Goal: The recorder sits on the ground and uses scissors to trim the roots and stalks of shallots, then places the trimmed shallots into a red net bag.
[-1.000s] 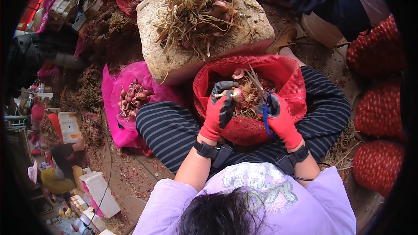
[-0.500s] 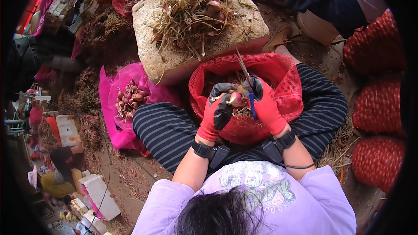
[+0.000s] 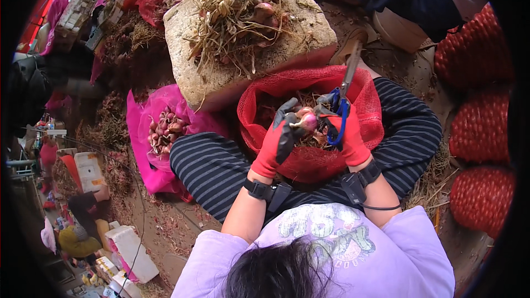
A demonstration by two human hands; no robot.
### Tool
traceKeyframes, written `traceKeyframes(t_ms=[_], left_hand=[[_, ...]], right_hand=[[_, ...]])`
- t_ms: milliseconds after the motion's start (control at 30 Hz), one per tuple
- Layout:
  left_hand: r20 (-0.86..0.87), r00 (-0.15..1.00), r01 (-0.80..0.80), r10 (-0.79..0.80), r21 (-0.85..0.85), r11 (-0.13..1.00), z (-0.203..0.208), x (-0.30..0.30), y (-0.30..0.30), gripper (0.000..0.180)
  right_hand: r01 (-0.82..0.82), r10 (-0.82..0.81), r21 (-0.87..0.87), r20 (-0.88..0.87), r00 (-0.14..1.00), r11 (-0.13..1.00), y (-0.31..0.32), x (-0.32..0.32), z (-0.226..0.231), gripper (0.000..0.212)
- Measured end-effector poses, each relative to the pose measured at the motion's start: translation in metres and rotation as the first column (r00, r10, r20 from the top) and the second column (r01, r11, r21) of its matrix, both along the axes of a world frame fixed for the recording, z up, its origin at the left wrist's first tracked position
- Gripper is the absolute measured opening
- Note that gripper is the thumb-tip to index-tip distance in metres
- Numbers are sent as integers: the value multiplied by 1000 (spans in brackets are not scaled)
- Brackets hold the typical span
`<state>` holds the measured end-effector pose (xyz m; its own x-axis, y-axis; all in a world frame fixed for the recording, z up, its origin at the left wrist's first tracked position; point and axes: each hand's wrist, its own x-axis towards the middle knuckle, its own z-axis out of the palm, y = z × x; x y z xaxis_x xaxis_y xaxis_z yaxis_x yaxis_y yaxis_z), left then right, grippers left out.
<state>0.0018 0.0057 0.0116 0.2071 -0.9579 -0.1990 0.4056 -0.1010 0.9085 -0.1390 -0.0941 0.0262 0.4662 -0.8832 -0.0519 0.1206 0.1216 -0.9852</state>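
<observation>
There it was: a round, glossy pink-purple bulb [image 3: 307,122], up over the mouth of a red mesh bag [image 3: 368,107], pale neck pointing left. The red-gloved left hand [image 3: 279,136] had it, black-coated fingers closed on its left side; the red-gloved right hand [image 3: 351,138] crowded the other, fingers wrapped round blue-handled metal scissors [image 3: 350,74], blades pointing away. Did those fingertips touch the bulb? I couldn't tell. Partway through, by my reckoning: small pinkish bulbs [image 3: 167,128] lay in a bright pink sheer bag [image 3: 148,172], while a tangled straw-coloured heap [image 3: 234,13] sat on the rough pale block worktop [image 3: 313,19].
</observation>
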Motion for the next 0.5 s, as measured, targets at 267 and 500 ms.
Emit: traceKeyframes(t_ms=[267,500], left_hand=[[-338,939,-38,62,77,996,4,-11,-2,39],[-651,748,-144,129,29,989,4,5,-1,38]], right_hand=[[-258,185,332,234,954,907,1,-2,10,23],[-367,204,630,317,926,685,-26,-9,-8,25]])
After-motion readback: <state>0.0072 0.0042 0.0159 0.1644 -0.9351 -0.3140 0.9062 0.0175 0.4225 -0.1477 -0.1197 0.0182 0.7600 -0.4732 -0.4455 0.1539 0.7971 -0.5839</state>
